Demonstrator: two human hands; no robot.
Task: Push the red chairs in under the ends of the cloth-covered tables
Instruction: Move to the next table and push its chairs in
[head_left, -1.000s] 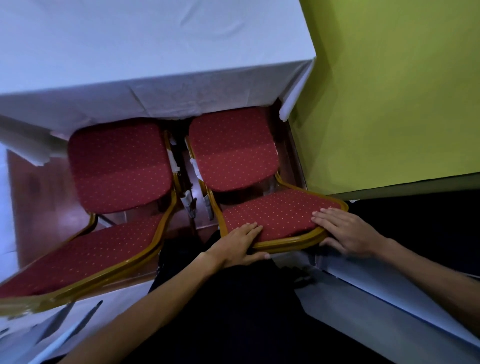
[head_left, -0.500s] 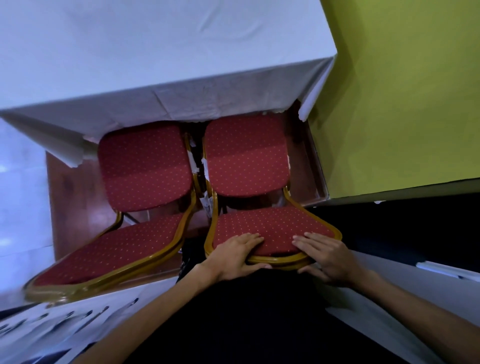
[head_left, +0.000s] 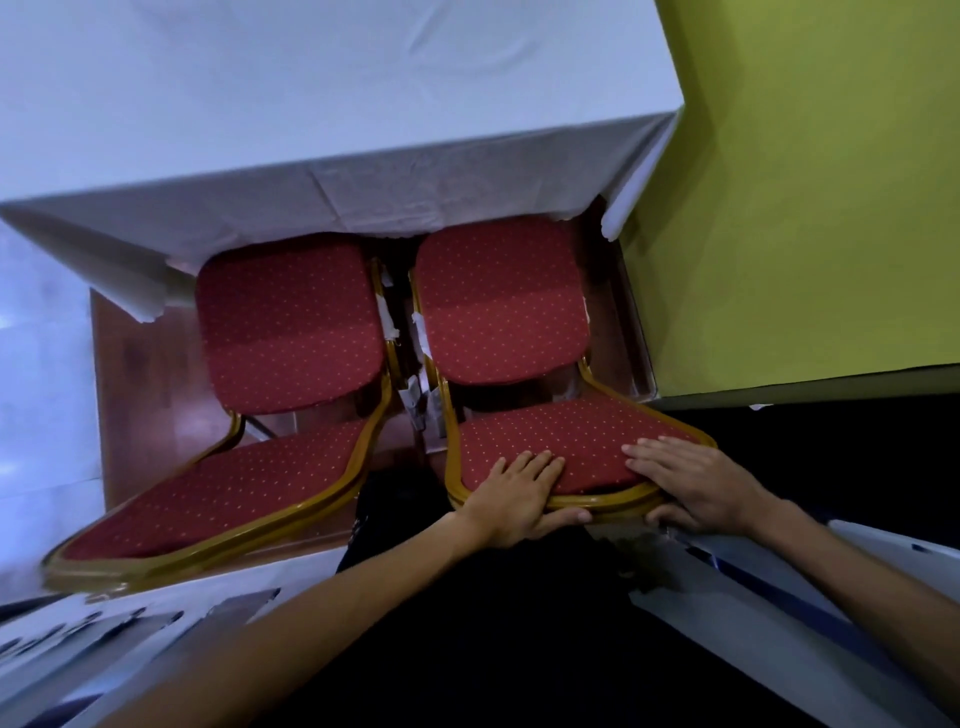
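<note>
A yellow-green wall (head_left: 810, 208) fills the right side of the room, meeting a reddish-brown wooden floor (head_left: 140, 384). A table draped in a white cloth (head_left: 322, 104) takes up the upper left, its hanging edge wrinkled and its corners folded. 2 red chairs with gold frames and a fine dotted fabric stand side by side at the table's end, seats facing the cloth. The left chair (head_left: 288, 322) has its seat's front edge just at the cloth's hem, its backrest angled out to the left. The right chair (head_left: 501, 301) sits near the wall, front edge likewise at the hem. A person stands behind it in dark clothing. Their left hand (head_left: 519, 493) wraps the top of its backrest, fingers flat on the padding and thumb beneath the gold rail. Their right hand (head_left: 691, 483) grips the same rail the same way.
</note>
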